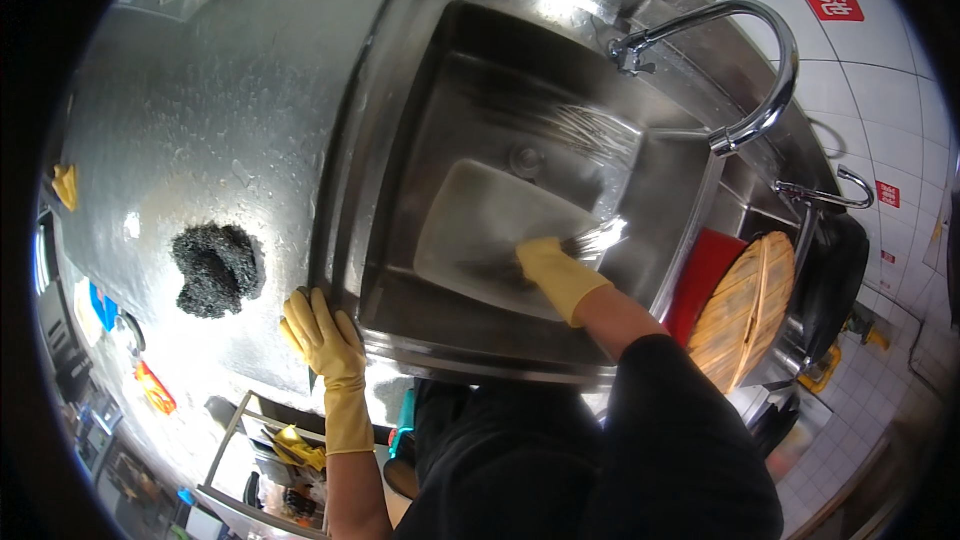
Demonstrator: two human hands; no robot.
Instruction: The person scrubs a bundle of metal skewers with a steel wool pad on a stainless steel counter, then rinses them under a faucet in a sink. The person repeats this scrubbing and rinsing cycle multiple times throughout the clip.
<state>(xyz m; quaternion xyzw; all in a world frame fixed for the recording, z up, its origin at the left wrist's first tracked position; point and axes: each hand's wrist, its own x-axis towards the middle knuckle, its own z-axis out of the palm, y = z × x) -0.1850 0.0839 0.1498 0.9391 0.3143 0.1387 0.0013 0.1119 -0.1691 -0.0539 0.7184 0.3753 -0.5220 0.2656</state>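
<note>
My left hand (322, 337), in a yellow rubber glove, rests on the counter edge left of the steel sink (637, 187) and holds nothing. Inside the sink, my right hand (555, 273) in a matching glove reaches over a translucent pale plastic tray or lid (465, 232). Dark, blurred streaks lie by the fingers, and thin shiny metal strands (600, 236) show beyond the glove; whether the hand grips them is unclear. Several thin metal sticks (589, 131) lie on the sink floor near the drain (527, 159).
A chrome faucet (784, 59) arches over the sink's far right side. A black mesh scrubber (217, 270) lies on the steel counter (225, 112). To the right are a round wooden lid (742, 315), a red object (705, 270) and a second faucet (825, 198).
</note>
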